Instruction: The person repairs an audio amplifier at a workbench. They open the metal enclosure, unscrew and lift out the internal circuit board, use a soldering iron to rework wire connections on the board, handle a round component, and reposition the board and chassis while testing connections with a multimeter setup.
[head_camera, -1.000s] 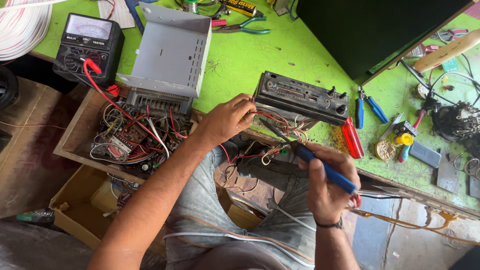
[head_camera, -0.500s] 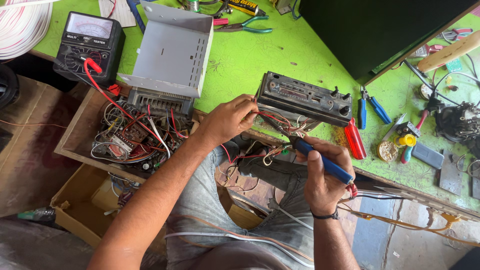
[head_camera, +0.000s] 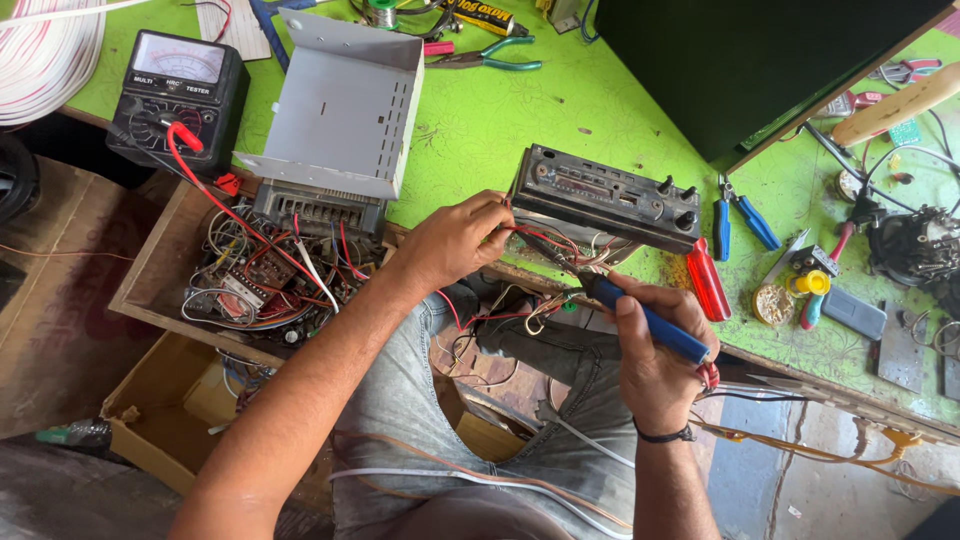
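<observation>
Left hand: left hand (head_camera: 455, 240) reaches to the front edge of the green workbench (head_camera: 560, 110), fingers pinched shut on red wires (head_camera: 530, 235) at the lower left corner of the car stereo; exact grip point hidden by the fingers.
Right hand: right hand (head_camera: 655, 365) closed around a blue-handled soldering iron (head_camera: 650, 325), held like a pen, thumb along the handle.
Iron tip: dark tip points up-left into the wire bundle just below the stereo, near the left fingertips; touching or not, cannot tell.
Car stereo: black car stereo (head_camera: 605, 195) lies on the bench edge, front panel with knobs facing the person, loose wires hanging under it.
Left of stereo: grey metal cover (head_camera: 345, 105) with vent slots, propped above an open chassis of circuit boards and tangled wires (head_camera: 265, 275) in a wooden tray.
Meter: black analog multimeter (head_camera: 180, 95) at far left, red probe lead plugged in and running down into the chassis.
Right of stereo: red-handled screwdriver (head_camera: 708, 282) just beside the stereo, blue-handled pliers (head_camera: 740, 220) above it, small tin of flux (head_camera: 772, 305) near.
Far top: green-handled pliers (head_camera: 495, 55) well apart from the hands.
Below: person's lap in grey jeans, white cable across it, cardboard box (head_camera: 150, 420) at lower left.
</observation>
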